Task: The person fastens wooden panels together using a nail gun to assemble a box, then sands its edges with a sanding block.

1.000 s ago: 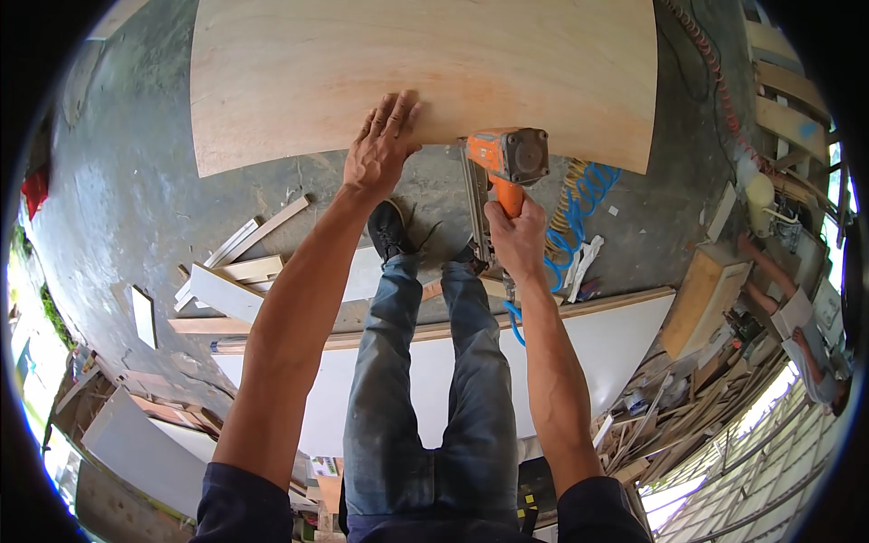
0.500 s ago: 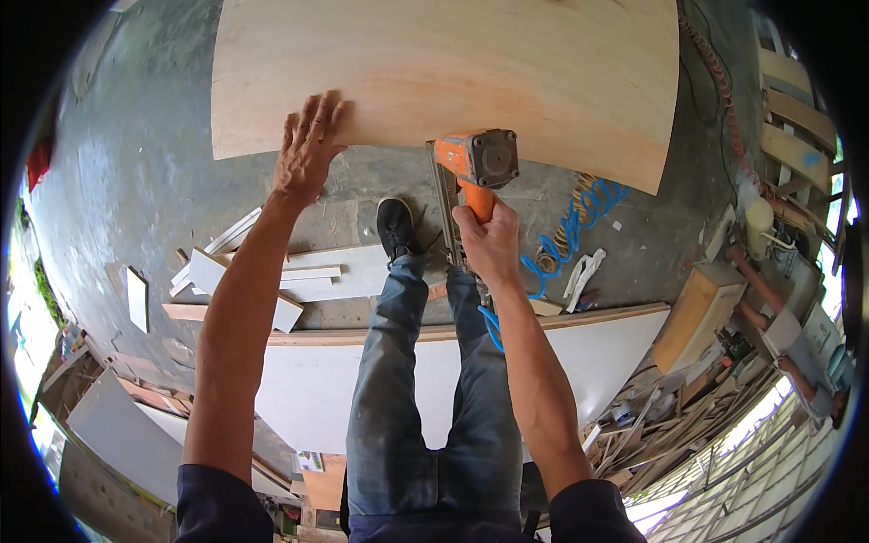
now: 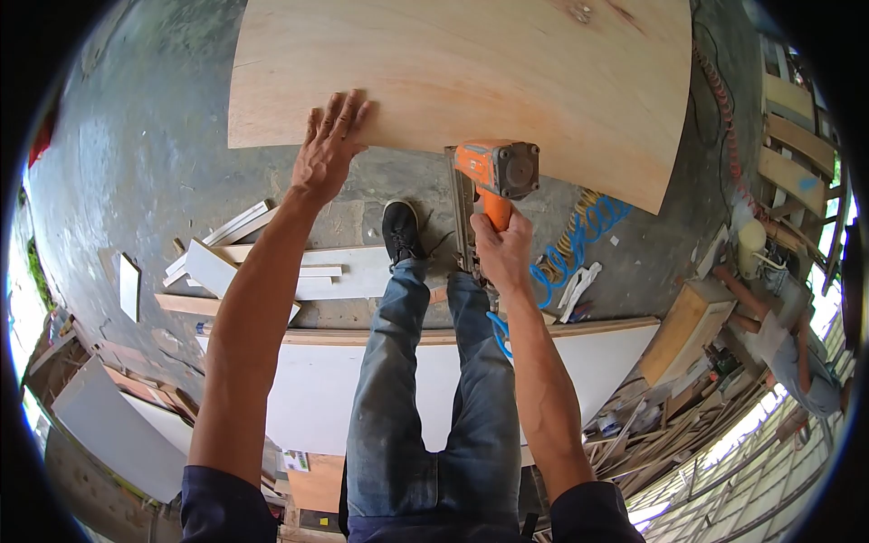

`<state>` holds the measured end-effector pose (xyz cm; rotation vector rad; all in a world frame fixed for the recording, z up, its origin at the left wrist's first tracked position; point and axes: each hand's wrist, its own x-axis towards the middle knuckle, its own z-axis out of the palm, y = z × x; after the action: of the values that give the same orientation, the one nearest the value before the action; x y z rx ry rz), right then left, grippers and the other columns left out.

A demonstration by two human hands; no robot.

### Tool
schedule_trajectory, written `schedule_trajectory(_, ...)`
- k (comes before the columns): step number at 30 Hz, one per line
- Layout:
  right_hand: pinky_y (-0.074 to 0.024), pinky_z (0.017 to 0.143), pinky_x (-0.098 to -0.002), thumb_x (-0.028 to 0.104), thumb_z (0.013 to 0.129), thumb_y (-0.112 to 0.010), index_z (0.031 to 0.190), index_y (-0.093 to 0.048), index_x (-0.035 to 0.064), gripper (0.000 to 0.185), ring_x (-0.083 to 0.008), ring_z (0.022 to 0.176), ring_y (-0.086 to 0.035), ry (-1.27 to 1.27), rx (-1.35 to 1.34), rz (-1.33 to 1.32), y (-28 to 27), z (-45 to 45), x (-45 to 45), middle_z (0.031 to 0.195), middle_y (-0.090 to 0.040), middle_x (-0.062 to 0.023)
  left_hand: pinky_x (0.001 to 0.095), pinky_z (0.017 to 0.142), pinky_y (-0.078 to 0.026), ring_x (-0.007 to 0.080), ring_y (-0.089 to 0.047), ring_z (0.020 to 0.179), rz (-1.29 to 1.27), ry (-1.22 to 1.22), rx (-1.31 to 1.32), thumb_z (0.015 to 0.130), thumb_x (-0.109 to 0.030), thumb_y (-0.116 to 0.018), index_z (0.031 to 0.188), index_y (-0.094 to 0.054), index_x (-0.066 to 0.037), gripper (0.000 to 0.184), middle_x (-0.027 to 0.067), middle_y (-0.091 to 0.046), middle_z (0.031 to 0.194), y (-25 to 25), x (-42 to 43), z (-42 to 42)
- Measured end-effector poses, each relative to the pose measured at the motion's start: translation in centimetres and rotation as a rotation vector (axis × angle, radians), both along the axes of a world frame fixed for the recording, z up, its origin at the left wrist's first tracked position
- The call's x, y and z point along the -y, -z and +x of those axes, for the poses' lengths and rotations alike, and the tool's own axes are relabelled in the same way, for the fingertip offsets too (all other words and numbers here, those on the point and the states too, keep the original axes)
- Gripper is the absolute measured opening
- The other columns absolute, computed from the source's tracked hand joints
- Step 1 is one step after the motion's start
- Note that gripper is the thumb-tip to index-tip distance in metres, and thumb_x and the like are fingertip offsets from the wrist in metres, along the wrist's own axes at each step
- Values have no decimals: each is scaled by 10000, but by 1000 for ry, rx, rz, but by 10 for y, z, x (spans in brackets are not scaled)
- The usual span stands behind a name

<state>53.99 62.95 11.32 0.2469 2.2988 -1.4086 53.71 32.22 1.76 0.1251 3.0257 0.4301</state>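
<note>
A large sheet of plywood (image 3: 471, 72) spans the top of the view. My left hand (image 3: 331, 149) lies on its near edge, left of centre, with the fingers spread and holding nothing. The fingers of my right hand (image 3: 502, 249) are wrapped round the handle of an orange nail gun (image 3: 498, 169). The gun's front end is at the near edge of the plywood, to the right of my left hand. A coiled blue air hose (image 3: 557, 267) runs beside my right hand.
White boards (image 3: 317, 394) lie behind my legs. Offcuts (image 3: 344, 271) are on the floor at the left. A wooden box (image 3: 690, 328), a pile of wood strips (image 3: 674, 439) and another person (image 3: 783, 353) are at the right. A red coiled hose (image 3: 724, 109) lies at the upper right.
The plywood appears further right and tilted in the view. Against its edge, my left hand first went left, then slightly right. The nail gun stays in my right hand, near the edge.
</note>
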Motion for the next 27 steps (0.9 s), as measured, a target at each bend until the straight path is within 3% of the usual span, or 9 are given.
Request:
schedule_trajectory(7, -466, 575, -365, 101, 877, -675, 989, -647, -33, 177, -226, 542, -528, -66, -92, 8, -7, -4, 15, 640, -578, -129, 558, 1262, -229, 287, -226, 1567, 12, 0, 3, 952, -236, -655, 1621, -312, -231, 752, 21, -242, 1700, -1, -2, 0)
schedule_trajectory(9, -476, 587, -382, 106, 876, -683, 990, -646, -36, 186, -260, 557, -567, -63, 27, 47, -14, -6, 20, 651, -589, -149, 559, 1261, -231, 285, -229, 1566, 19, -4, 3, 948, -233, -660, 1620, -316, -231, 754, 21, -247, 1699, -1, 1, 1)
schedule_trajectory(16, -479, 595, -407, 118, 876, -695, 994, -651, -42, 204, -310, 578, -598, -114, -36, 83, 1, -2, 12, 662, -613, -167, 554, 1259, -241, 271, -238, 1563, 32, 0, -3, 942, -215, -674, 1615, -324, -233, 758, 21, -268, 1691, -4, -2, 0)
schedule_trajectory(23, -483, 584, -383, 120, 886, -684, 991, -649, -48, 202, -283, 559, -594, -149, -88, 27, -12, -4, 32, 669, -624, -154, 560, 1258, -233, 262, -245, 1561, 97, -13, -18, 956, -227, -663, 1617, -316, -234, 747, 18, -261, 1693, 1, 15, 5)
schedule_trajectory(25, -486, 583, -381, 124, 887, -683, 982, -645, -46, 199, -281, 562, -602, -172, -65, 25, -18, -6, 55, 666, -623, -152, 586, 1250, -226, 257, -245, 1562, -38, -94, 14, 957, -243, -662, 1619, -311, -245, 749, 20, -249, 1698, -1, 37, 14)
schedule_trajectory(27, -459, 581, -329, 92, 882, -671, 1054, -679, -47, 221, -136, 599, -540, -138, 113, -31, -16, -7, 71, 705, -619, -83, 612, 1237, -233, 288, -235, 1564, 6, -95, 6, 952, -247, -665, 1620, -307, -253, 758, 30, -236, 1703, 2, 52, 18)
